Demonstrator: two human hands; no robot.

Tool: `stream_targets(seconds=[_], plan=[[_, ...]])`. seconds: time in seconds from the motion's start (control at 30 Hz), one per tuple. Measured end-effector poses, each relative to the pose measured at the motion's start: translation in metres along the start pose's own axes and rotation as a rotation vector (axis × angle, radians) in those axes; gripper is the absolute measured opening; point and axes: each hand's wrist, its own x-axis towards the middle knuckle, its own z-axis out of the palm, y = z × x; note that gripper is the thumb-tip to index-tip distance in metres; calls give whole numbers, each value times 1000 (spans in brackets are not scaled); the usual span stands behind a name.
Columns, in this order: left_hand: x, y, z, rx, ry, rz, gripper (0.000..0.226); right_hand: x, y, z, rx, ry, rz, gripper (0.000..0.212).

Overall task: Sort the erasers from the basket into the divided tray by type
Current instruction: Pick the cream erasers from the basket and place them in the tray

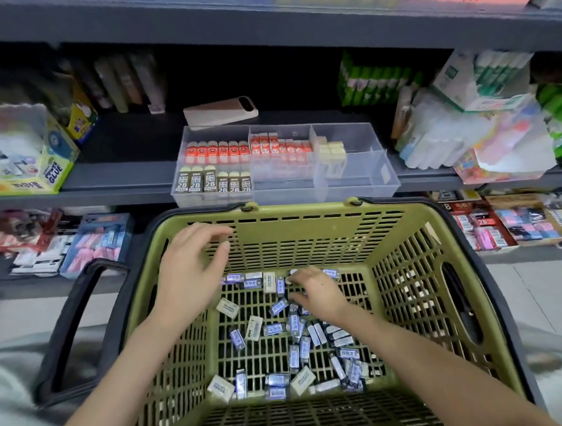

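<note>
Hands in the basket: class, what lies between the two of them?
Head view: a few loose erasers lie on the basket floor between the left hand and the right hand.

Both forearms [141, 364] bare to the frame edge. Left hand [192, 273]: short plain nails. Right hand [319, 294]: small dark spot on its back. Grey cloth [15, 403] low left, blurred; can't tell if it's worn.
</note>
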Motion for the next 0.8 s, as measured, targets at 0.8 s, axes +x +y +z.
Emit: stream_targets(seconds=[0.8], plan=[[-6,3,22,-580,-460,-919,17,-28,-53,-23,488,144,8,43]])
